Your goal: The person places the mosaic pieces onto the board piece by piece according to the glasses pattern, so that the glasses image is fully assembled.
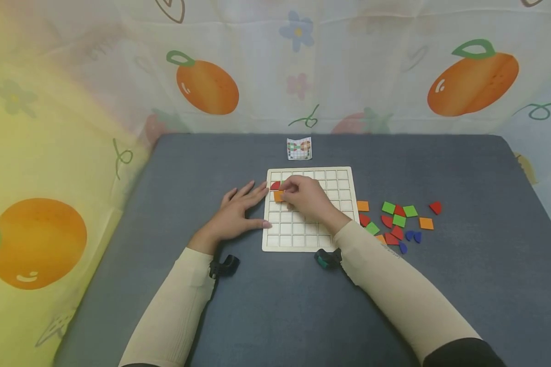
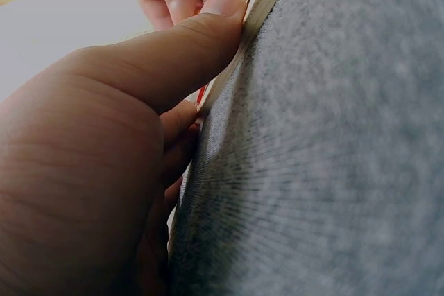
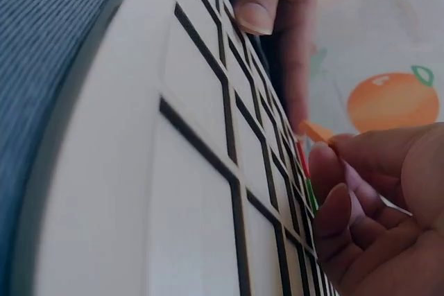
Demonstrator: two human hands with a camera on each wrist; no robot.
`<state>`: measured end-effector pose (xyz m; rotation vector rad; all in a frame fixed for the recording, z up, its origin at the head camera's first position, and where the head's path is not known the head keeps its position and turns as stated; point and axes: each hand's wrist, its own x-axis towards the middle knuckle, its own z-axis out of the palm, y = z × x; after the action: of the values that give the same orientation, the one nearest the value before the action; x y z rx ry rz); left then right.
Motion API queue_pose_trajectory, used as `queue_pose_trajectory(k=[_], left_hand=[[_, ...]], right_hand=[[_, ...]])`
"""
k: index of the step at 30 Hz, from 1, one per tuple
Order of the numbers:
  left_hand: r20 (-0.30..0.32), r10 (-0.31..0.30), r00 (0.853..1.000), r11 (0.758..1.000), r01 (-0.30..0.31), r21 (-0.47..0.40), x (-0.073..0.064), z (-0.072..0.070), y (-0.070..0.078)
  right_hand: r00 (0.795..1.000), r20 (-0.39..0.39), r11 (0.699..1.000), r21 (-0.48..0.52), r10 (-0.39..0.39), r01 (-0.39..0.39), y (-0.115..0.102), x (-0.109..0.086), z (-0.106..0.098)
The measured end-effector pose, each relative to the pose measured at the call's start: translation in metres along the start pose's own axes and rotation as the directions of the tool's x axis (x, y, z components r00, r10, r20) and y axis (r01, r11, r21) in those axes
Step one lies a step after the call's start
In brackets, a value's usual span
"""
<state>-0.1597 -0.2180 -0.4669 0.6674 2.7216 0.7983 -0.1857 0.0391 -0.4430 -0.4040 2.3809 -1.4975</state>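
Note:
A pale grid board lies on the table. My left hand rests at its left edge, fingers spread and thumb touching the rim; in the left wrist view the thumb lies along that edge. Over the upper left squares, my right hand pinches an orange square tile between thumb and fingers. The right wrist view shows this orange tile tilted, its corner at the fingertips. Just above it on the board sits a red quarter-round tile. A green tile beside it is mostly hidden by my right hand.
Loose red, green, orange and blue tiles lie scattered right of the board, some partly behind my right forearm. A small pattern card stands beyond the board's far edge. A printed curtain hangs behind the table.

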Motion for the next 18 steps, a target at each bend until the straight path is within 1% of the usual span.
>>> queue_pose_trajectory(k=[7,14,18], left_hand=[[0.000,0.007,1.000,1.000,-0.007,0.002,-0.001,0.000,0.000],[-0.001,0.020,1.000,1.000,-0.021,-0.003,0.000,-0.001,-0.001],[-0.001,0.017,1.000,1.000,-0.017,-0.006,0.000,-0.001,0.000]], right_hand=[[0.998,-0.007,0.998,-0.016,0.063,-0.063,-0.005,0.006,0.008],[0.996,-0.013,0.996,-0.027,0.083,-0.084,-0.011,0.009,0.009],[0.996,-0.018,0.996,-0.022,0.086,-0.087,-0.011,0.009,0.009]])
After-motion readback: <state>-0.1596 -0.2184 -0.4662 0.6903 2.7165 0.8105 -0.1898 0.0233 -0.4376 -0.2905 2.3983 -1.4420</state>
